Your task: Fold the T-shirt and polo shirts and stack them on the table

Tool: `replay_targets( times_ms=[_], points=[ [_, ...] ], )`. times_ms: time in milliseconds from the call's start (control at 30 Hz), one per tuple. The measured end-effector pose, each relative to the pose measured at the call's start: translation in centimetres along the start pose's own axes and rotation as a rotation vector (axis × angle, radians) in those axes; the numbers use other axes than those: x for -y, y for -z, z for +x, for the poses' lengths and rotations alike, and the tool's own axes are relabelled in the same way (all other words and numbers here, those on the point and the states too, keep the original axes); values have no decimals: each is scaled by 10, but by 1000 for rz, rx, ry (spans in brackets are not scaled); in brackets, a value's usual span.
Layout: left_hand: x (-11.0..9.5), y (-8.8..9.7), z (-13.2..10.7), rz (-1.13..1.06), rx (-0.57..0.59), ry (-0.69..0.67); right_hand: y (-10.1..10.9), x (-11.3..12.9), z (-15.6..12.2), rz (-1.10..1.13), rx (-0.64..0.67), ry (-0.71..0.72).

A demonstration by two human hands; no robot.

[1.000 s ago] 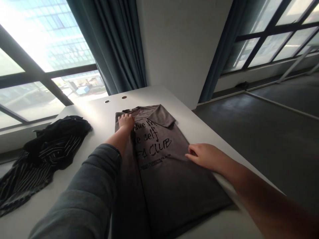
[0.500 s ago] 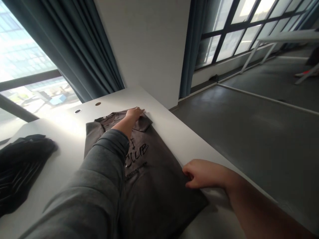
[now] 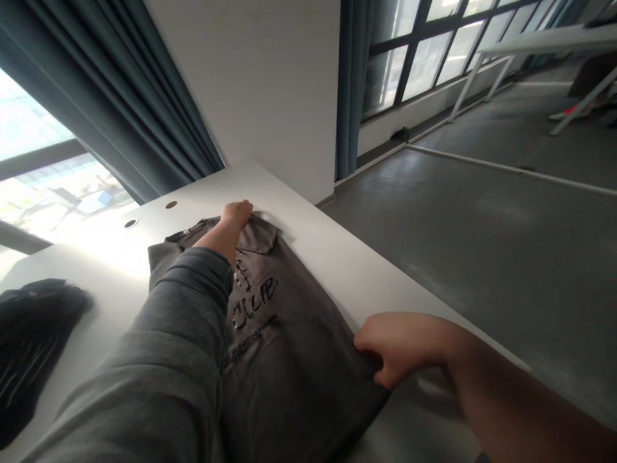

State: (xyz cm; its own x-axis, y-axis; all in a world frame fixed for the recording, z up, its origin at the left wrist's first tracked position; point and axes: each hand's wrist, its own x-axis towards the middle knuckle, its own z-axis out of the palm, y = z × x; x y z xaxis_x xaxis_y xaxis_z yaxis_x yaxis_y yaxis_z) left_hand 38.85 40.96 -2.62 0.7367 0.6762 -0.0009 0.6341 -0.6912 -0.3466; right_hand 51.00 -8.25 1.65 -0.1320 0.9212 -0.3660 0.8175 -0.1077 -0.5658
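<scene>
A grey-brown T-shirt (image 3: pixel 289 379) with black lettering lies flat on the white table (image 3: pixel 308 263), its short sleeve folded inward near the collar. My left hand (image 3: pixel 236 213), reaching out from a grey sleeve, has its fingers curled at the shirt's far shoulder edge by the collar. My right hand (image 3: pixel 388 347) is curled on the shirt's right side edge, close to the table's edge. The lower part of the shirt is partly hidden under my left forearm.
A black striped garment (image 3: pixel 33 341) lies bunched on the table's left. Two round holes (image 3: pixel 171 204) sit in the far tabletop. Past the right table edge, a grey floor drops away. Curtains and windows stand behind, with a white-legged table at far right.
The view has swung right, so the table sits lower left. My left hand has shifted along the far shoulder edge, and my right hand has curled further over the shirt's side edge.
</scene>
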Motion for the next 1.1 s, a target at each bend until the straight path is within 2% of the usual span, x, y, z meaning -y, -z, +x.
replay_targets(
  times_ms=[100,267,533,767,1000,1100],
  points=[
    [16,4,-9,5,-63,-53,2,9,-4,5,131,154],
    [42,9,-22,34,-124,-66,-1,20,-1,127,195,319],
    [77,9,-53,58,-85,28,-28,37,2,223,131,549],
    [109,-11,-76,-8,-24,120,-43,46,9,216,127,747],
    [112,-36,-98,-62,50,162,-76,42,27,116,163,830],
    [115,-40,-107,-101,70,254,-86,38,32,118,183,873]
  ],
)
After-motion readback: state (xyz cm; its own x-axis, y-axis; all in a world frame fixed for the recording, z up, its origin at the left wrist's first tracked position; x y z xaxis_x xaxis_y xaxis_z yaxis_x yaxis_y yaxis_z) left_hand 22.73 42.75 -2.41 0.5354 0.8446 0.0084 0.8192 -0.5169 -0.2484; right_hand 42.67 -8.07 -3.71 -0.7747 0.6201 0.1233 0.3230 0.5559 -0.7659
